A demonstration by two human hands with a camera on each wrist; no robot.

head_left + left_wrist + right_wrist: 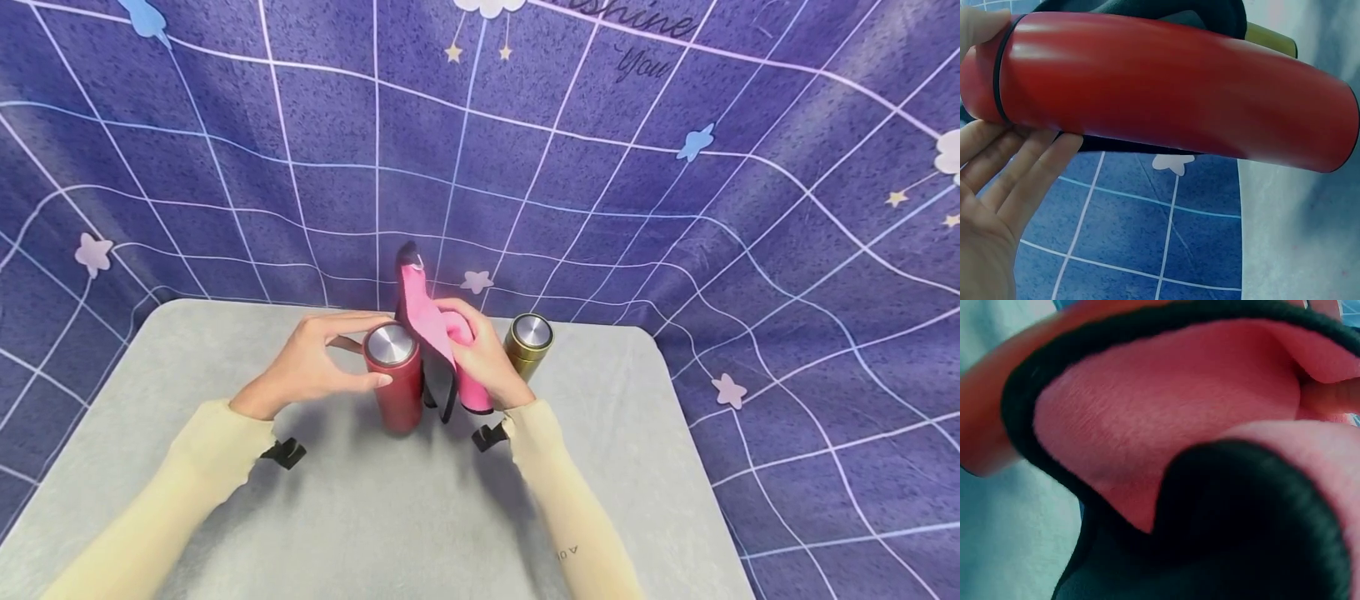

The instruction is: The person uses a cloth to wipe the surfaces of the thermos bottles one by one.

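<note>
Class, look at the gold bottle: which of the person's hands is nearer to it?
The right. The right hand, holding the pink cloth, is just left of the gold bottle, partly hiding it. The left hand is farther left, gripping the red bottle.

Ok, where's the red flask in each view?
Head: the red flask is left of and below centre.
Left wrist: it spans the upper half, lying sideways in the picture.
Right wrist: upper left, partly behind the cloth.
Shared landmark: the grey table, at right in left wrist, at left in right wrist.
</note>
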